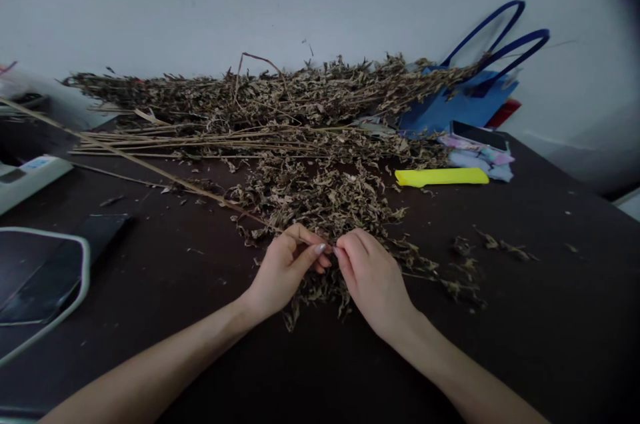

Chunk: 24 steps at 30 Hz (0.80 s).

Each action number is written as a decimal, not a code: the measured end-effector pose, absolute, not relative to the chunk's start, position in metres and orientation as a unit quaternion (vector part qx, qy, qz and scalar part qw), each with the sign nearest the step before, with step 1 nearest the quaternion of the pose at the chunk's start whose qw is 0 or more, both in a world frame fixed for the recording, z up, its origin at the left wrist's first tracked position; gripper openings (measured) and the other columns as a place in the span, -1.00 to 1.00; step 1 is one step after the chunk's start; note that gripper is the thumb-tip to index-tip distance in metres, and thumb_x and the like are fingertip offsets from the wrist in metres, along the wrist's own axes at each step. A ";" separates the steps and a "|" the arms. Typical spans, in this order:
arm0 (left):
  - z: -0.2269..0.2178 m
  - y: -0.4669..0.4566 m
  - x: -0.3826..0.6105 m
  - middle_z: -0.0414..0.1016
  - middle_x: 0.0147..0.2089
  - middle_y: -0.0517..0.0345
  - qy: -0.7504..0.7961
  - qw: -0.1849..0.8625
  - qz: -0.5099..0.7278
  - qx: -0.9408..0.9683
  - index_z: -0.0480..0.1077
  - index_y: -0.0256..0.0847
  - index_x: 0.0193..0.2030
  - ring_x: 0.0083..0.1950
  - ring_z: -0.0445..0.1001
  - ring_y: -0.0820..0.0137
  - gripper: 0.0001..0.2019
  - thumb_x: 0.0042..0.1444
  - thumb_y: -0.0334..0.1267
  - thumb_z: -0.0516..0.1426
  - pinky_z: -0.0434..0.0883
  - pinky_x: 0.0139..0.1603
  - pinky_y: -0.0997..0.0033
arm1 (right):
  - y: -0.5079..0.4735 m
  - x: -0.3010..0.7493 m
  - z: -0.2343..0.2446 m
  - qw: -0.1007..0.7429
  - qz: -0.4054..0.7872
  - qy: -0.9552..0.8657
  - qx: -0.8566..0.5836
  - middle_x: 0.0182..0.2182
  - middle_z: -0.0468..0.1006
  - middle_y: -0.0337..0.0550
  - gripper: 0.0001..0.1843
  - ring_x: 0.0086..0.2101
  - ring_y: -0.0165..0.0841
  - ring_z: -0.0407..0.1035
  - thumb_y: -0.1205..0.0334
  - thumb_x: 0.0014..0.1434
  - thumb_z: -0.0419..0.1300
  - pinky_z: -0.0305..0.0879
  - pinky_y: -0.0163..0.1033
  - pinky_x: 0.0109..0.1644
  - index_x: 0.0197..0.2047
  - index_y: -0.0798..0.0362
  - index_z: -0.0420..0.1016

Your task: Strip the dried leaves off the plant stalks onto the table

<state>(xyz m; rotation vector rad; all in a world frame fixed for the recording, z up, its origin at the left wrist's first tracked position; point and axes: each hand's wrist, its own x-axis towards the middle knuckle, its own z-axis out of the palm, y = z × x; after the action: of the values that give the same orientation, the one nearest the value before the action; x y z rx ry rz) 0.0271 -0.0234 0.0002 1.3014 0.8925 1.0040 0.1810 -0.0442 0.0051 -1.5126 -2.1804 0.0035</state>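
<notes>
Seemingly we're plucking leaves (320, 201), left hand (277, 271) pinching the stalk (220, 200). Right hand (375, 281): grip we can't tell. Next needs steady holding.

Free tabletop (540, 324) at near right, leaf heap (320, 197) and stalk (170, 175) in the way ahead

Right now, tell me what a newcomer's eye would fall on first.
The yellow strip probably comes first, bright on the dark table, right of the leaves. The blue bag comes next, at the back right by the wall. Then, at front centre, the left hand holds a long stalk, the right hand close beside it.
</notes>
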 end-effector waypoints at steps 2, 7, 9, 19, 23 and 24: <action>-0.002 -0.023 0.027 0.44 -0.41 0.11 0.387 0.593 0.431 0.559 0.26 -0.31 -0.31 -0.41 0.43 0.46 -0.91 0.14 -0.32 0.08 0.42 -0.36 0.41 | -0.044 0.180 0.005 0.243 -0.001 -0.796 -0.554 -0.45 0.31 -0.17 -0.81 -0.40 -0.35 0.24 0.34 0.24 -0.06 0.19 -0.25 -0.34 -0.42 0.07 0.23; -0.004 -0.022 0.028 0.44 -0.43 0.14 0.386 0.590 0.439 0.557 0.26 -0.31 -0.31 -0.41 0.44 0.47 -0.92 0.14 -0.34 0.08 0.42 -0.36 0.43 | -0.043 0.178 0.003 0.254 0.008 -0.790 -0.559 -0.45 0.30 -0.16 -0.80 -0.40 -0.35 0.24 0.35 0.24 -0.07 0.18 -0.26 -0.35 -0.44 0.07 0.20; -0.003 -0.021 0.028 0.43 -0.42 0.14 0.387 0.587 0.442 0.557 0.26 -0.31 -0.31 -0.41 0.44 0.48 -0.92 0.14 -0.34 0.08 0.43 -0.35 0.44 | -0.042 0.177 0.003 0.258 0.012 -0.788 -0.560 -0.45 0.29 -0.16 -0.80 -0.41 -0.36 0.24 0.35 0.24 -0.08 0.18 -0.26 -0.35 -0.43 0.07 0.19; -0.004 -0.020 0.027 0.43 -0.40 0.13 0.390 0.582 0.449 0.555 0.26 -0.30 -0.32 -0.40 0.45 0.47 -0.92 0.14 -0.34 0.09 0.43 -0.35 0.44 | -0.041 0.172 0.001 0.253 0.003 -0.794 -0.553 -0.40 0.29 -0.15 -0.79 -0.49 -0.42 0.26 0.36 0.27 -0.15 0.11 -0.33 -0.50 -0.39 0.06 0.18; -0.005 -0.020 0.028 0.42 -0.40 0.15 0.391 0.587 0.456 0.542 0.26 -0.30 -0.32 -0.38 0.46 0.47 -0.93 0.13 -0.35 0.09 0.44 -0.35 0.46 | -0.041 0.171 0.002 0.238 -0.014 -0.796 -0.556 -0.40 0.30 -0.14 -0.79 -0.50 -0.42 0.26 0.37 0.27 -0.15 0.10 -0.33 -0.52 -0.39 0.06 0.18; -0.005 -0.020 0.028 0.43 -0.39 0.15 0.390 0.590 0.458 0.539 0.26 -0.30 -0.32 -0.38 0.46 0.47 -0.93 0.13 -0.35 0.09 0.44 -0.35 0.46 | -0.041 0.171 0.002 0.238 -0.015 -0.796 -0.557 -0.40 0.29 -0.14 -0.79 -0.50 -0.41 0.27 0.37 0.27 -0.15 0.10 -0.33 -0.52 -0.39 0.06 0.18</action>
<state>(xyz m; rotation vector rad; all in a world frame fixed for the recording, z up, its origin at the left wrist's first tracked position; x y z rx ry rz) 0.0279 -0.0200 -0.0050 1.2558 0.9068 1.0657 0.1711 -0.0405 0.0015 -1.5250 -2.1813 -0.0419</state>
